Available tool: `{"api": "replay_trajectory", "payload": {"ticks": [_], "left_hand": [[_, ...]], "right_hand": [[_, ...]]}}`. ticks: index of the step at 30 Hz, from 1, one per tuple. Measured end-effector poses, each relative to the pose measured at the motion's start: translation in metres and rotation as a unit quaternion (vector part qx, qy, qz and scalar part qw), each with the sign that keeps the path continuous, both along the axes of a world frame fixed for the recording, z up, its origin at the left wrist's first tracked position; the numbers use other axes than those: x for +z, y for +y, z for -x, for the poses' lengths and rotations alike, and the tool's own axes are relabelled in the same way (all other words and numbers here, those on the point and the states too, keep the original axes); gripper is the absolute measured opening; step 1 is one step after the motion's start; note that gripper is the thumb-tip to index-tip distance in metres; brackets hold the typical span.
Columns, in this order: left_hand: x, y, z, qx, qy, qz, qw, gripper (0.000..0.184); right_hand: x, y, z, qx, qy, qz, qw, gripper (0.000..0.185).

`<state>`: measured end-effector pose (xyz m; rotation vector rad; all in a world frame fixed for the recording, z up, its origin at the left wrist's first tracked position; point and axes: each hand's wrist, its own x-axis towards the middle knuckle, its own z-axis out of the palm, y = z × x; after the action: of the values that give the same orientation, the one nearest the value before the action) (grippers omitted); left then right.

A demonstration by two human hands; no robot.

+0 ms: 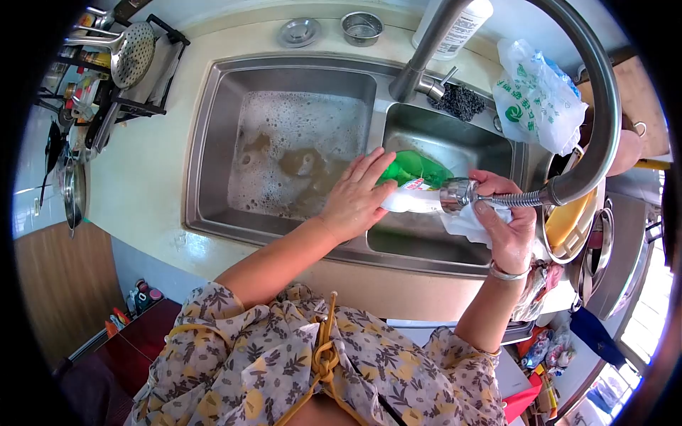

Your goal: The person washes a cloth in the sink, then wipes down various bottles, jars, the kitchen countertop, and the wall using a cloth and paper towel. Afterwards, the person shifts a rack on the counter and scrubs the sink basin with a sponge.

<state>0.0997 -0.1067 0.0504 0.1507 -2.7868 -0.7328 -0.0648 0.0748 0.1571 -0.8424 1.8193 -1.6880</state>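
Surface (135,174): pale cream worktop w/ stainless dbl-bowl sink (202,163) set in. Along back edge, L to R – small round metal lid (299,33), metal cup (361,29), white bottle (462,32) w/ printed label, white plastic bag (536,96) w/ green print. Dark scourer (460,104) – on sink's back rim.

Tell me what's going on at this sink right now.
Someone's left hand is on a green bottle over the smaller basin. Their right hand holds a white item, perhaps a cloth, beside the faucet's spray head. The larger basin contains cloudy, sudsy water.
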Motion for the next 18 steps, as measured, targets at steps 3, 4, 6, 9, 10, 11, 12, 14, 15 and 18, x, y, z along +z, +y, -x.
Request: {"api": "replay_trajectory", "payload": {"ticks": [3,4,6,9,10,11,12,14,15,18], "left_hand": [[0.002,0.000,0.001,0.009,-0.006,-0.005,1.000,0.049],[0.003,0.001,0.002,0.011,-0.014,-0.010,1.000,0.048],[0.002,0.004,0.005,0.018,-0.014,0.000,1.000,0.047],[0.002,0.005,0.008,0.027,-0.015,0.010,0.999,0.046],[0.002,0.004,0.007,0.027,-0.017,0.010,0.999,0.045],[0.002,0.003,0.007,0.028,-0.018,0.009,0.999,0.045],[0.003,0.001,0.005,0.023,-0.025,0.007,0.999,0.045],[0.004,0.000,0.004,0.018,-0.032,0.004,0.999,0.044],[0.005,0.000,0.004,0.021,-0.033,0.000,0.999,0.044],[0.008,0.000,0.002,0.022,-0.031,-0.007,0.999,0.044]], "right_hand": [[-0.002,0.000,0.003,0.012,-0.011,-0.004,1.000,0.016],[-0.003,0.000,0.002,0.025,-0.002,0.005,1.000,0.017],[0.006,-0.003,0.000,0.024,-0.024,-0.005,0.999,0.016],[0.009,-0.001,0.004,0.026,-0.015,-0.042,0.999,0.016],[0.009,0.003,0.007,0.026,-0.015,-0.043,0.999,0.016],[0.008,0.007,0.011,0.003,0.044,-0.058,0.997,0.015],[0.007,0.009,0.012,-0.021,0.102,-0.073,0.992,0.015],[0.011,0.007,0.010,-0.052,0.118,-0.095,0.987,0.014],[0.012,0.006,0.009,-0.076,0.163,-0.120,0.976,0.013],[0.011,0.000,0.005,-0.115,0.233,-0.145,0.955,0.012]]}}
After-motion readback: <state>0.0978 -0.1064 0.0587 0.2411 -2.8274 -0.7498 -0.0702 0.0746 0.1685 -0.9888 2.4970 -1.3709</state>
